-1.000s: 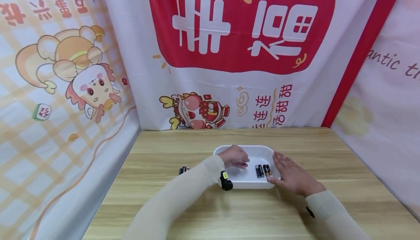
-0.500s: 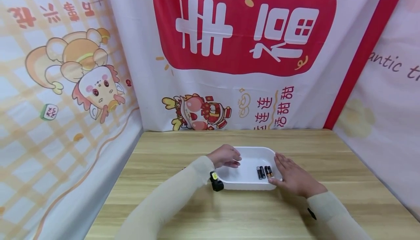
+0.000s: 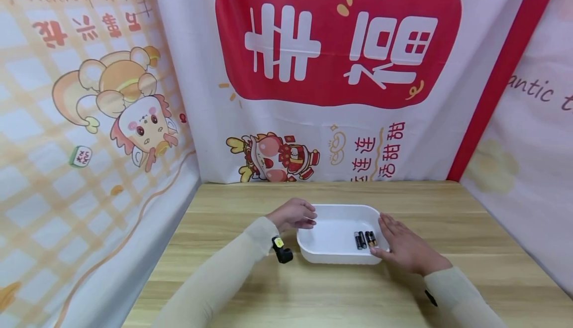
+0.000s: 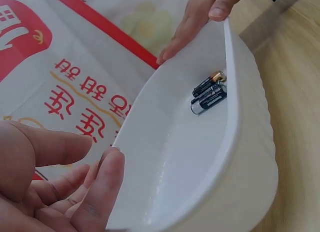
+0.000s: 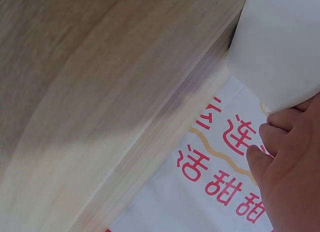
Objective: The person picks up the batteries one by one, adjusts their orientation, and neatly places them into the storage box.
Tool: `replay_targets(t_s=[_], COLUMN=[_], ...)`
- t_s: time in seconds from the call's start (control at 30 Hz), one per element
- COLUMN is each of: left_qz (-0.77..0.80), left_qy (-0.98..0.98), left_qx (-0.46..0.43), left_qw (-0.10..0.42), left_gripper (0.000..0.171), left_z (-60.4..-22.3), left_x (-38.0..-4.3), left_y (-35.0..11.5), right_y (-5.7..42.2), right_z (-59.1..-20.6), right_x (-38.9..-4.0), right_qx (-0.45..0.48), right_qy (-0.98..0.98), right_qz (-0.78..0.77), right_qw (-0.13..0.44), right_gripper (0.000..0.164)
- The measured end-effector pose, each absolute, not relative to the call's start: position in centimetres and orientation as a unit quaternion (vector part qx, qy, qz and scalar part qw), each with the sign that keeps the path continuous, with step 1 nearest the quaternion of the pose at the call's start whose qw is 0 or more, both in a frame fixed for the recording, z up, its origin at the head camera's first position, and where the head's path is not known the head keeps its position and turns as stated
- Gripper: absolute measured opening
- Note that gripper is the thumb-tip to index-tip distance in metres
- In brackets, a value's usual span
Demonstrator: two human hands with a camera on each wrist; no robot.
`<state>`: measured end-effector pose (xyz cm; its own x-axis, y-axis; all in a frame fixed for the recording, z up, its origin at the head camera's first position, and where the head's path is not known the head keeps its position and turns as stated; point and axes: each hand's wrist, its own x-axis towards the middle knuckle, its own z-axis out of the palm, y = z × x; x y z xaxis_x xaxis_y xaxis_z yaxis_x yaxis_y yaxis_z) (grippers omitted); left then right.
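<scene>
Seen from the head camera, we have a white, rounded-rectangle plastic tray [image 3: 340,258] on a pale wood-grained table [image 3: 322,298], with small black cylindrical batteries, some with copper-coloured ends [image 4: 209,96], lying side by side inside it, at about four o'clock from its centre. We judge the step in hand to be loading batteries into the tray, with some laid down and the left hand between placements. That left hand [image 3: 293,214] is at the tray's nine-to-ten o'clock rim, its fingers loosely bent and parted around nothing we can see; whether a fingertip touches the rim we cannot tell. The right hand [image 3: 409,246] lies against the three o'clock end, fingers extended along the outside and thumb at the near rim, seemingly steadying it. Next, we think, the right should hold that brace while the left fetches any battery hidden behind the left sleeve [image 3: 228,273], toward eight o'clock.
</scene>
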<state>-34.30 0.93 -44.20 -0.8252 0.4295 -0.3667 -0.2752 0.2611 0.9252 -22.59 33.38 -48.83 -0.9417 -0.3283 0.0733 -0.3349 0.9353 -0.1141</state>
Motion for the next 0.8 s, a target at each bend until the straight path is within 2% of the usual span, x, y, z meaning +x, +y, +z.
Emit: replay_targets(t_s=[0.5,0.8], left_qz=[0.632,0.646], left_qy=[0.72,0.711], left_qx=[0.029,0.024], left_qw=[0.285,0.278], left_gripper=[0.03,0.032], left_z=[-45.1,-45.9], left_x=[-34.4,-34.2], left_y=[-3.1,-5.5], right_y=[33.4,33.4], right_z=[-49.1,-49.0], right_x=[-22.9,-22.8], right_qx=[0.17,0.17], right_qy=[-0.983,-0.983], right_qz=[0.06,0.063], right_qw=[0.024,0.024], right_gripper=[0.096,0.097])
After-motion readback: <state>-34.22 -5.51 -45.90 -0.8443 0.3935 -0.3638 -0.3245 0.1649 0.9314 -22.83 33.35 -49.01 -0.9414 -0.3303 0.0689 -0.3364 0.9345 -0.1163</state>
